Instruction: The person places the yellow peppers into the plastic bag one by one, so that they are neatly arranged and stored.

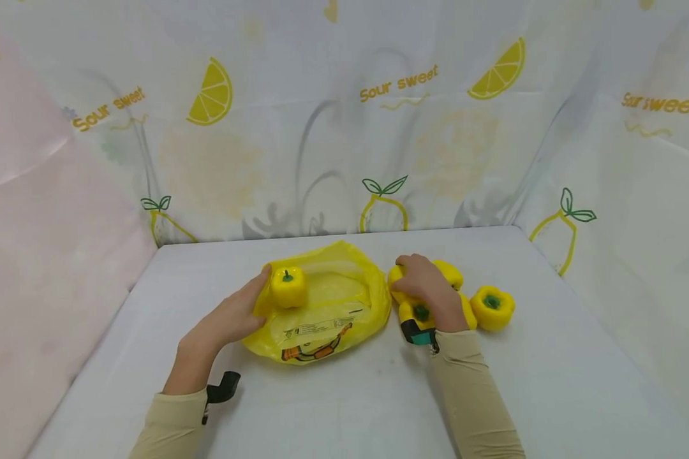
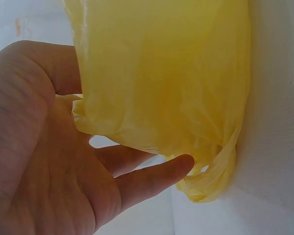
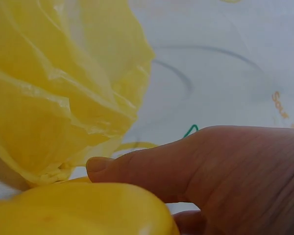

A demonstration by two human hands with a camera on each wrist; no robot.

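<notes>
A yellow plastic bag (image 1: 327,324) lies with its mouth spread open, printed lettering and an orange-brown picture on its front. My left hand (image 1: 244,312) holds the bag's left rim, and the left wrist view shows the thin plastic (image 2: 161,73) between thumb and fingers. Just by those fingers, a yellow bell pepper (image 1: 289,288) with a green stem sits in the bag's mouth. To the right of the bag, my right hand (image 1: 427,284) grips a yellow bell pepper (image 1: 396,276) from above; the right wrist view shows its thumb over peppers (image 3: 93,205).
Around the right hand several yellow bell peppers (image 1: 449,274) are bunched together. Another pepper (image 1: 492,308) stands at the group's right end. A white cloth covers the table (image 1: 344,408), and a lemon-printed curtain (image 1: 298,159) hangs along its back edge.
</notes>
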